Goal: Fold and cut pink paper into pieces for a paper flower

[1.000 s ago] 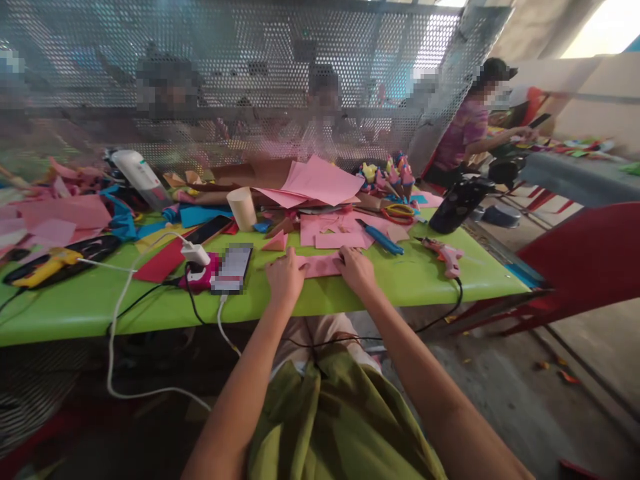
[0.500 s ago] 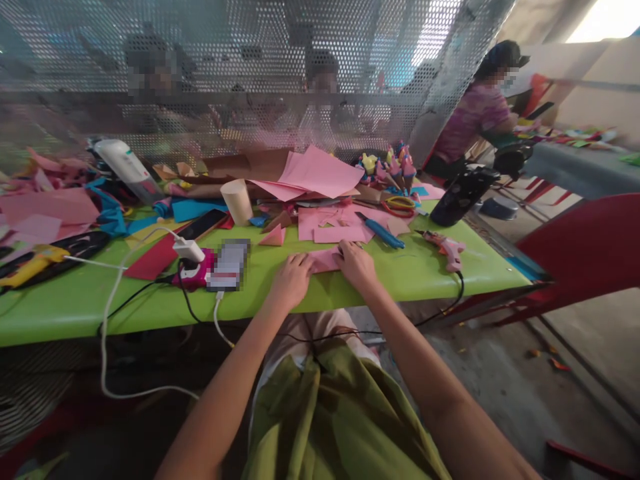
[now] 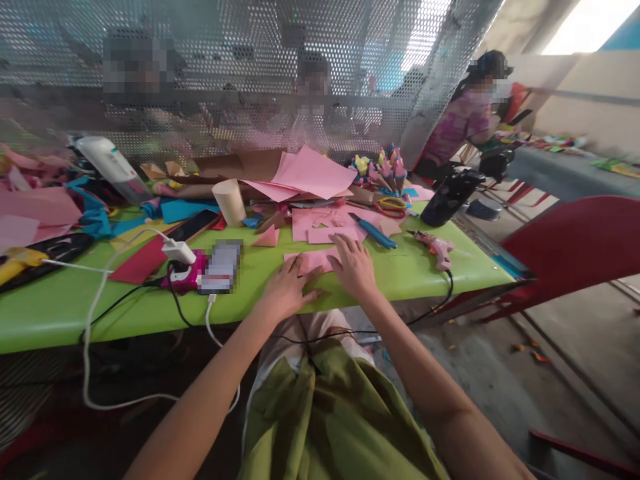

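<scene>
A small piece of pink paper [image 3: 320,261] lies flat on the green tabletop [image 3: 400,273] in front of me. My left hand [image 3: 287,288] rests on its left end with fingers spread. At its right end, my right hand [image 3: 353,265] lies with fingers stretched out, their tips toward another pink strip [image 3: 325,235]. Just beyond are more pink sheets [image 3: 301,219] and a blue-handled cutter [image 3: 376,233]. A small folded pink triangle [image 3: 267,237] sits to the left.
A phone [image 3: 220,267] on a cable lies beside a magenta power adapter [image 3: 186,277] at left. At right are a pink glue gun [image 3: 437,248], a dark bottle [image 3: 450,197] and scissors [image 3: 391,207]. A co-worker [image 3: 463,120] sits beyond, near a red chair [image 3: 575,247].
My fingers have spread out over the paper, which lies flatter and shows more of its length. My left hand has shifted left and nearer me. The whole view has swung slightly.
</scene>
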`<state>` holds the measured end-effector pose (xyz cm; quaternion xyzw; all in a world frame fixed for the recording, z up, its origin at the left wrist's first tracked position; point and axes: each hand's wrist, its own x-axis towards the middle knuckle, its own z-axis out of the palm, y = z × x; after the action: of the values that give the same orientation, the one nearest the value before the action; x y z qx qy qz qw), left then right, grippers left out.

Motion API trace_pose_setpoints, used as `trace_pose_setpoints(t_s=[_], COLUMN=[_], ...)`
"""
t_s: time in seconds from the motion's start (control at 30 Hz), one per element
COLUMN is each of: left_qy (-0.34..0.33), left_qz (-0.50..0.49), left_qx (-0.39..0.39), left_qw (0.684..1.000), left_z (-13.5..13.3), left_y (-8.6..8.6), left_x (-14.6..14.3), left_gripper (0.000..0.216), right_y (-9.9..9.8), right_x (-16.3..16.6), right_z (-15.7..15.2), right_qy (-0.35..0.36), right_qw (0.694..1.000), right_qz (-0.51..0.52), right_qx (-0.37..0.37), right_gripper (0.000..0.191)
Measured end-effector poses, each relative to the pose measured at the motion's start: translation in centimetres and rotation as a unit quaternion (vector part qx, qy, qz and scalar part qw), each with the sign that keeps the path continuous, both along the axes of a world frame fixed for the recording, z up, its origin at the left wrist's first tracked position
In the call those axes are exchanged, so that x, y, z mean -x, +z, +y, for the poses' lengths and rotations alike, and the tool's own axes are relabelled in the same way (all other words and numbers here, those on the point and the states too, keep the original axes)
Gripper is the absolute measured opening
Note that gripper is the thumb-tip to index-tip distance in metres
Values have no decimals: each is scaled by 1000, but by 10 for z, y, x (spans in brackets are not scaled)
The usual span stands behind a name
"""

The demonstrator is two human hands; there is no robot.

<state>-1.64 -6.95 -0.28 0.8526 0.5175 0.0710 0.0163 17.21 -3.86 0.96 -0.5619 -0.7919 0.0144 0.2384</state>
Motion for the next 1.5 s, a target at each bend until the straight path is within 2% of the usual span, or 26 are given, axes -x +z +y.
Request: trace_pose_setpoints(t_s=[0.07,0.13,0.27,0.43,0.77,0.87,1.0,1.13,1.27,1.4,1.5], left_qy=[-1,1,8,2,52,67,81,88,94,96,78], left_qz=[0,0,0,6,29,23,10,-8,-28,-49,-38], left_qx=[1,-7,-13,-19,-18,-23,-41,-47,-26,-29,-18], left_qw=[1000,1000,1000,1000,998,997,996,995,995,994,996], left_z=[0,-1,-2,-8,-37,-42,-45,-46,-46,-37,-25], left_y=[0,1,1,-1,4,2,-2,-2,1,2,0], left_x=[1,1,2,13,45,47,43,42,40,29,15], left_gripper=[59,58,60,59,55,55,55,53,53,55,56], right_y=[-8,-19,-31,-32,-31,-24,-5,7,7,10,19], right_x=[2,3,-10,-30,-30,-28,-14,5,12,11,21], right_z=[-16,-31,-48,-49,-52,-45,-16,19,40,45,43], right_qy=[98,141,104,83,82,82,88,135,148,139,172], right_qw=[995,989,992,994,994,994,993,986,978,976,979], right_qz=[-7,-25,-54,-65,-56,-59,-71,-80,-103,-116,-68], right_qx=[14,33,38,37,35,29,30,59,108,124,82], right_gripper=[48,51,57,53,49,42,29,47,58,58,46])
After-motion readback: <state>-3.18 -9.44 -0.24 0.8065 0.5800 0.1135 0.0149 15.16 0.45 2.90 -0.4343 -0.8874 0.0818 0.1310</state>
